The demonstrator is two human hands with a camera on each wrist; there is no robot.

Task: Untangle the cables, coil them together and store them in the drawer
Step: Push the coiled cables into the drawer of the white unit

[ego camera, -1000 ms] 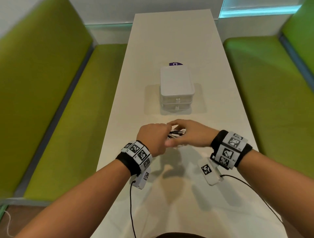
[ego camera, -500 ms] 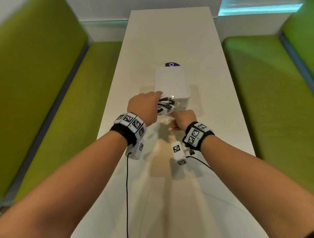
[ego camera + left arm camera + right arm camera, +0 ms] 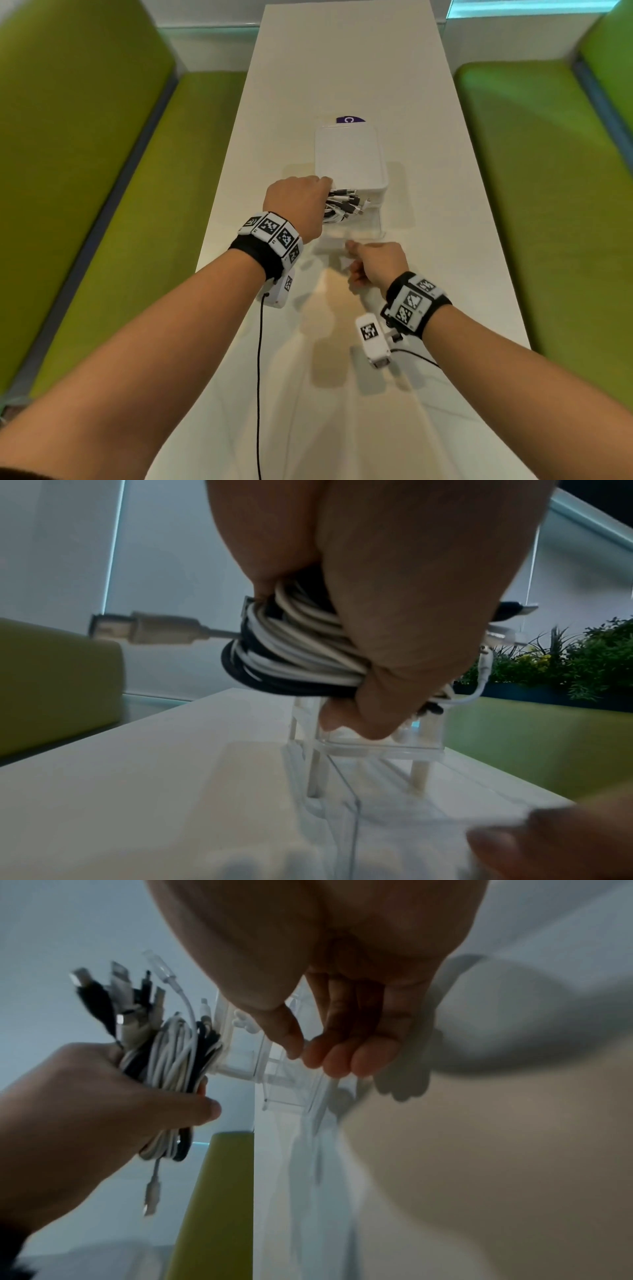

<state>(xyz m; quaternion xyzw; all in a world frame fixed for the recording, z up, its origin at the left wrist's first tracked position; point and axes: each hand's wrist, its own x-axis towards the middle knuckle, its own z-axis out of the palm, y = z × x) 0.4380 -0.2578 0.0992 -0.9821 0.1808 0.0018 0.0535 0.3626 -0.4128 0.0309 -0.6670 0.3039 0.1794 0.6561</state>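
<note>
A bundle of coiled black and white cables (image 3: pixel 342 207) (image 3: pixel 291 653) (image 3: pixel 174 1053) is gripped in my left hand (image 3: pixel 298 202) (image 3: pixel 394 615) (image 3: pixel 85 1110), plugs sticking out. It hangs just above the pulled-out clear drawer (image 3: pixel 354 231) (image 3: pixel 356 831) (image 3: pixel 298 1085) of a small white-lidded drawer box (image 3: pixel 349 157) (image 3: pixel 240 1047). My right hand (image 3: pixel 370 260) (image 3: pixel 325 1053) is at the drawer's front, thumb and fingertips pinched on its clear front wall. The drawer's inside looks empty.
The box stands mid-way along a long white table (image 3: pixel 342 51), with a purple tag (image 3: pixel 349 120) behind it. Green benches (image 3: pixel 85 171) (image 3: pixel 548 171) run along both sides. Wrist-camera leads trail toward the near table edge.
Both hands moved away from me to the box. The left carried the cable bundle up over the box front; the right took the drawer front and drew the drawer out toward me.
</note>
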